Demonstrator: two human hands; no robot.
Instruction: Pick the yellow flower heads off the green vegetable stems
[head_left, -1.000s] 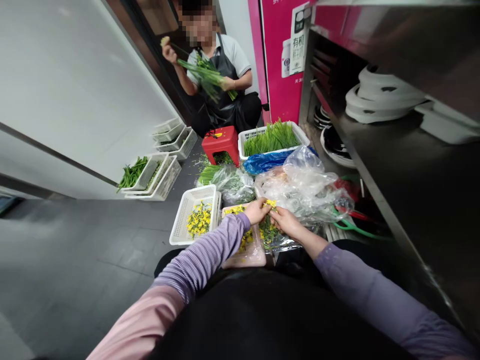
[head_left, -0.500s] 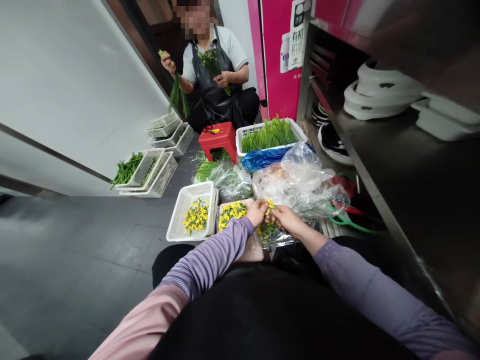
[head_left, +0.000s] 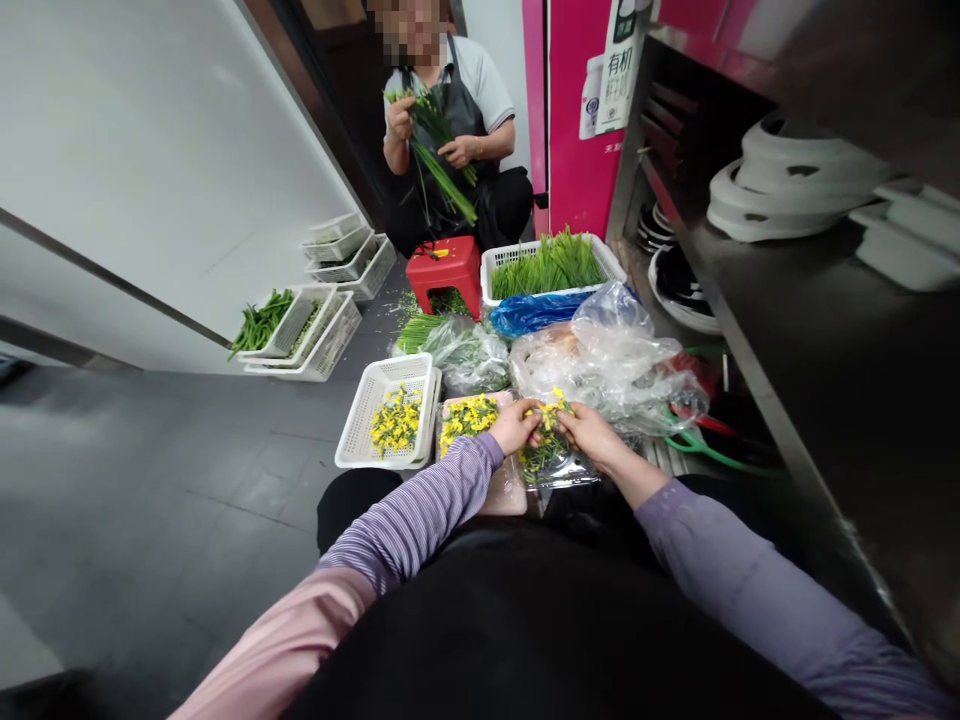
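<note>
The gray floor (head_left: pixel 247 460) is open on the near left. The white basket (head_left: pixel 358 418) stands between it and the left hand (head_left: pixel 515 426). Puffy clear bags (head_left: pixel 609 365) block the far side, and the metal shelf (head_left: pixel 810 330) blocks the right.

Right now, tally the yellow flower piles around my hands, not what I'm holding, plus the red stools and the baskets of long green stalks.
Yellow flower piles: 3 (white basket, pink tray, clear plastic)
Red stools: 1
Baskets of long green stalks: 1
Total: 5
</note>
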